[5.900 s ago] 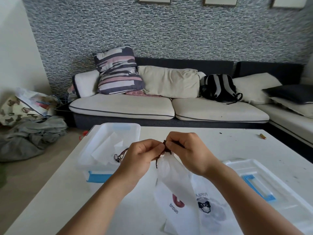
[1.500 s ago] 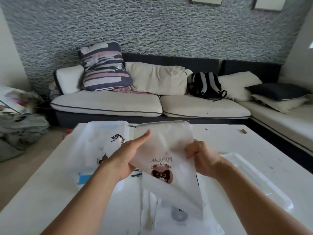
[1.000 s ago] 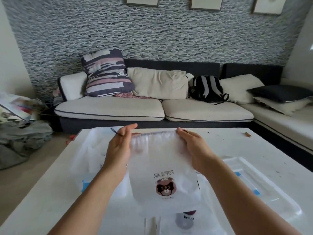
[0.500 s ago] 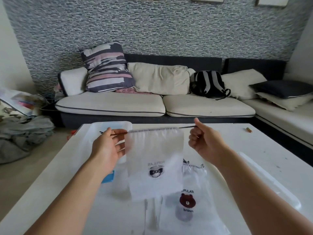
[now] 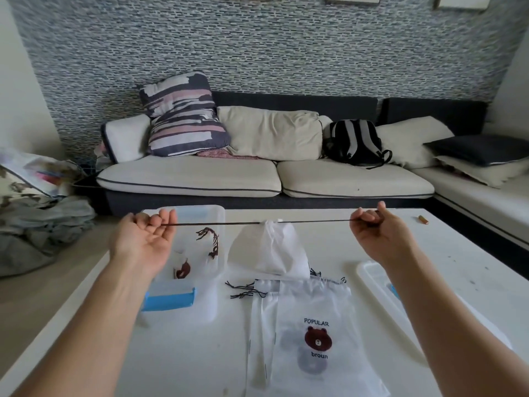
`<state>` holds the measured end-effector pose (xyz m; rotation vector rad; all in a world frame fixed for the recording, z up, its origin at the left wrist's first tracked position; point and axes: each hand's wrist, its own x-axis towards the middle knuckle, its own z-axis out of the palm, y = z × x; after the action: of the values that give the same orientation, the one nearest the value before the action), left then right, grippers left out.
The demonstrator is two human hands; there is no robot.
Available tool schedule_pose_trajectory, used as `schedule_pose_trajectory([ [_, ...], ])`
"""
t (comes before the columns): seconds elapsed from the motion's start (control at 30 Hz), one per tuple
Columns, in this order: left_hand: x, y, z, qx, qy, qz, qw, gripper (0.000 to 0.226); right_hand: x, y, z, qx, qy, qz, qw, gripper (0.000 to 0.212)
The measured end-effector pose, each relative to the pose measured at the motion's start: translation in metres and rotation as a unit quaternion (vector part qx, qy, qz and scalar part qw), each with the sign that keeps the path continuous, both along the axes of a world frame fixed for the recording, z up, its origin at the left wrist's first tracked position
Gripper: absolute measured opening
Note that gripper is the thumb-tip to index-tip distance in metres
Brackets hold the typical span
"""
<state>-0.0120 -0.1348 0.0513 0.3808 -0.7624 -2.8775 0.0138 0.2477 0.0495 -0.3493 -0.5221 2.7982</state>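
White low table [image 5: 186, 353], set before a cream-cushioned sofa [image 5: 200, 176], served as the work surface. Both hands were raised above it and spread well apart. The left hand [image 5: 143, 242] was turned palm-up with its fingers [image 5: 164, 217] curled in, pinching one end of a thin dark drawstring cord [image 5: 223, 224]. The right hand [image 5: 383, 236] had its fingers [image 5: 362, 216] closed round the other end. The cord ran taut and level from fingertips to fingertips. A white translucent fabric pouch [image 5: 269, 250] hung from it roughly midway between the two sets of fingers, mouth gathered tight at the cord. In my judgement the outward pull served to cinch that mouth closed. Whether the pouch's base touched the table could not be told. Below the left fingers stood a clear plastic box with a blue latch [image 5: 183, 299]; nearer the person, between the forearms, lay a flat pouch printed with a brown bear [image 5: 315, 339], seemingly awaiting the same treatment.
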Motion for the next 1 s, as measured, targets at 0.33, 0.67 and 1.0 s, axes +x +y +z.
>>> schedule_pose_trajectory([
  [0.33,0.029,0.072,0.009,-0.227,0.108,-0.17,0.953,0.017,0.02,-0.072,0.028,0.412,0.026,0.205,0.887,0.034],
  [0.67,0.048,0.095,-0.004,-0.429,0.188,-0.172,0.867,0.034,0.039,-0.11,0.049,0.749,0.169,0.084,0.635,0.034],
  [1.0,0.063,0.111,0.0,-0.397,0.093,-0.29,0.866,0.048,0.027,-0.12,0.03,0.76,0.171,0.081,0.622,0.04],
])
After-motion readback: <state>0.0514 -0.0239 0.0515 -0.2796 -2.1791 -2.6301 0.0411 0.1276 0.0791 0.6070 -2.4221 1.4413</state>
